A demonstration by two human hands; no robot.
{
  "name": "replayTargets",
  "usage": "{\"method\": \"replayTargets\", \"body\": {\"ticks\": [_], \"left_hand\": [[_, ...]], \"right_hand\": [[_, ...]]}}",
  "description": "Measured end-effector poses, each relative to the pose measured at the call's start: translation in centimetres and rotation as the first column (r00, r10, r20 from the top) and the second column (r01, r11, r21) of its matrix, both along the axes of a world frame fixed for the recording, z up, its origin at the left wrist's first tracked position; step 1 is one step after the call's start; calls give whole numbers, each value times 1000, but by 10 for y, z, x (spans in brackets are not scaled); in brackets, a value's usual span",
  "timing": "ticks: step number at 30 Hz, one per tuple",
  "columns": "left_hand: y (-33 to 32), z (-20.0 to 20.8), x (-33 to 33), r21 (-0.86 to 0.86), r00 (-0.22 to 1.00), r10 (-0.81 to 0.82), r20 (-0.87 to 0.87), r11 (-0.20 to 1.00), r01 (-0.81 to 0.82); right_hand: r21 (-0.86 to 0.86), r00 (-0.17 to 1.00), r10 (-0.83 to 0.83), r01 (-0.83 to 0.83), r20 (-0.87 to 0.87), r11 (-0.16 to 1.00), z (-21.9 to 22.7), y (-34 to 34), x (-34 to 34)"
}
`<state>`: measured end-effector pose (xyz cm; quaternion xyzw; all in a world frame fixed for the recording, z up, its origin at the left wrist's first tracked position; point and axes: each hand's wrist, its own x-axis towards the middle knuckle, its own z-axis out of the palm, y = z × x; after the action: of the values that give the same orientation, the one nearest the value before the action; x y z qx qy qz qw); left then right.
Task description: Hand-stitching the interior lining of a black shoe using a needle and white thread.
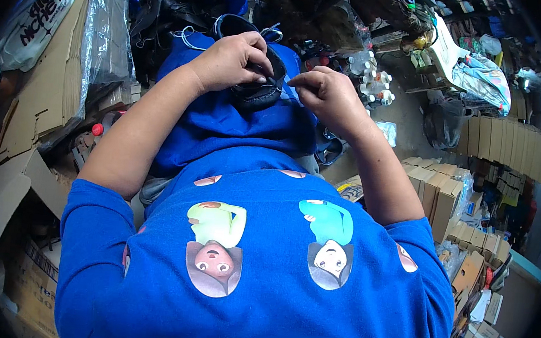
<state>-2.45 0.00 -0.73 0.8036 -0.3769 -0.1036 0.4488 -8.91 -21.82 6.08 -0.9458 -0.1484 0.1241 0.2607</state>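
Observation:
On the blue cloth (205, 116) over my lap rests a dark shoe (260, 97), its stitched rounded end turned toward me. Light thin cords (187, 36) stick out beside its far end. My left hand (237, 63) lies over the shoe with bent fingers, gripping its edge and hiding its middle. Just to the right, my right hand (328, 96) is closed in a pinch close to the shoe's side. Whatever sits between those fingertips is too small to make out.
Several white-capped bottles (376, 87) stand beyond my right hand. Stacked cardboard boxes (437, 191) line the right side, with a row of cardboard pieces (507, 144) farther back. Flattened cardboard (48, 81) and clear plastic (107, 29) crowd the left. A draped table (448, 53) is at far right.

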Motion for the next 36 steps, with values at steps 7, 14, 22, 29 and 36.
{"method": "replayTargets", "body": {"ticks": [7,14,22,29,36], "left_hand": [[-1,0,1,-4,1000,11,4,1000,-11],[-3,-1,0,17,999,29,-18,999,-29],[-7,1,4,15,1000,-6,-19,1000,6],[-1,7,-6,-12,983,151,99,988,-151],[14,11,-40,182,985,83,148,977,-110]], "right_hand": [[69,999,5,-2,-39,998,-4,-2,3],[49,992,101,-97,-80,994,-7,-5,18],[377,923,21,136,-383,916,-38,-22,25],[492,867,16,268,-498,828,-40,-15,19],[407,965,185,-96,-185,908,-49,-31,9]]}}
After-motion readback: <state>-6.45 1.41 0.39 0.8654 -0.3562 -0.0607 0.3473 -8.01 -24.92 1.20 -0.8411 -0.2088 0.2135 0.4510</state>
